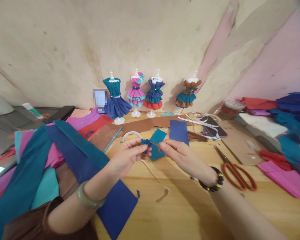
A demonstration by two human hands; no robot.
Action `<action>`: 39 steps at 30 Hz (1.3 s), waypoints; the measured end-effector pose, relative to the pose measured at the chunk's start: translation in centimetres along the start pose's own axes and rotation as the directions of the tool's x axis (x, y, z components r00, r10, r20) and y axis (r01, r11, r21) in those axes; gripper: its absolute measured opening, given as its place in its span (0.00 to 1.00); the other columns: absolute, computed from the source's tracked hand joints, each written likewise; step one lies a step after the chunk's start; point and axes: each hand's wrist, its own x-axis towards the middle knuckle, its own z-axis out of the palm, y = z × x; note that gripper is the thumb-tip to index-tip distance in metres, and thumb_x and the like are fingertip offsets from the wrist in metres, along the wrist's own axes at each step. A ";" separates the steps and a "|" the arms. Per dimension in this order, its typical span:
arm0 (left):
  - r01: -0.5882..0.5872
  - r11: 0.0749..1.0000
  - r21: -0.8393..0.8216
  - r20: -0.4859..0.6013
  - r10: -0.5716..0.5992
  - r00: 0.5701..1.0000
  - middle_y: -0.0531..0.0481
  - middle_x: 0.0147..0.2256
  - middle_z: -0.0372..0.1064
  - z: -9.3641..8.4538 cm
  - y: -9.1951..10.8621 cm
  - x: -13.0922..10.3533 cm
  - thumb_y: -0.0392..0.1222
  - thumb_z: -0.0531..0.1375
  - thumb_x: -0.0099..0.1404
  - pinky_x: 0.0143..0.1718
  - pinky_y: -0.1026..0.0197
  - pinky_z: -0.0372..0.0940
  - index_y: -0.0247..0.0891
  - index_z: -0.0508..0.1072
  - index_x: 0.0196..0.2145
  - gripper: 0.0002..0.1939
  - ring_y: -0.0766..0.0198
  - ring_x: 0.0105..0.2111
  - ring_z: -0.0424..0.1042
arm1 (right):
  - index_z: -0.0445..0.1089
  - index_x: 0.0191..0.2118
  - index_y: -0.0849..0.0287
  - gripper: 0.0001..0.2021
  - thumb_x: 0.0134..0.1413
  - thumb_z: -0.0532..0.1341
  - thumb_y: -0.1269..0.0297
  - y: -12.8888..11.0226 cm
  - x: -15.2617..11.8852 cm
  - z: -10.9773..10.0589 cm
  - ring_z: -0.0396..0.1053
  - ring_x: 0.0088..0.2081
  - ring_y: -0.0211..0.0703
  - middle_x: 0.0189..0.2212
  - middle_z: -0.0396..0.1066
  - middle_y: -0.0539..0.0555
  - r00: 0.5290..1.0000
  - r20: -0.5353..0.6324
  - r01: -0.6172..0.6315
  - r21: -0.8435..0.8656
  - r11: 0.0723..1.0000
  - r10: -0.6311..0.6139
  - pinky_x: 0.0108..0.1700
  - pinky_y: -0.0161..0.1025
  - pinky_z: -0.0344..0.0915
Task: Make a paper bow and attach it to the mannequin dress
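Note:
My left hand (133, 150) pinches a small pleated piece of teal and blue crepe paper (146, 142) between thumb and fingers. Facing it, my right hand (173, 150) is closed on a thin pale strand (155, 143) that reaches to the pleated piece; its exact kind is too small to tell. Behind the hands lie a teal paper piece (158, 135) and a dark blue paper piece (179, 130). Below them, a narrow white strip (152, 171) curls on the wooden table (175, 213).
Several small mannequins in paper dresses (135, 90) stand along the wall. Orange-handled scissors (236, 170) lie right of my right wrist. Long coloured paper sheets (72, 150) cover the left side. A glue stick (33, 111), a phone (100, 101) and a round tin (232, 109) stand farther back.

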 end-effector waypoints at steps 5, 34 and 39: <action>-0.010 1.000 0.011 0.017 0.009 1.000 0.49 0.29 0.74 0.3 0.2 -0.1 0.40 0.70 0.49 0.31 0.63 0.65 0.33 0.77 0.30 0.11 0.65 0.28 0.73 | 0.65 0.30 0.58 0.20 0.64 0.48 0.49 0.1 -0.2 0.4 0.62 0.30 0.38 0.27 0.65 0.49 1.000 -0.022 0.020 -0.019 1.000 -0.020 0.34 0.35 0.59; -0.098 0.971 0.219 0.048 0.089 0.995 0.51 0.26 0.72 -0.2 -0.7 0.2 0.42 0.68 0.52 0.32 0.63 0.63 0.38 0.78 0.31 0.08 0.66 0.28 0.71 | 0.64 0.28 0.58 0.21 0.65 0.47 0.50 -0.5 -0.6 0.4 0.61 0.26 0.37 0.24 0.65 0.48 0.999 -0.017 0.038 -0.109 0.993 -0.040 0.31 0.34 0.57; -0.098 0.969 0.228 0.038 0.092 0.995 0.50 0.26 0.73 -0.1 -0.7 0.1 0.42 0.68 0.52 0.32 0.63 0.63 0.37 0.79 0.30 0.08 0.66 0.27 0.71 | 0.64 0.27 0.58 0.21 0.65 0.48 0.50 -0.5 -0.5 0.3 0.61 0.26 0.37 0.23 0.65 0.48 0.999 -0.022 0.039 -0.110 0.993 -0.041 0.30 0.34 0.57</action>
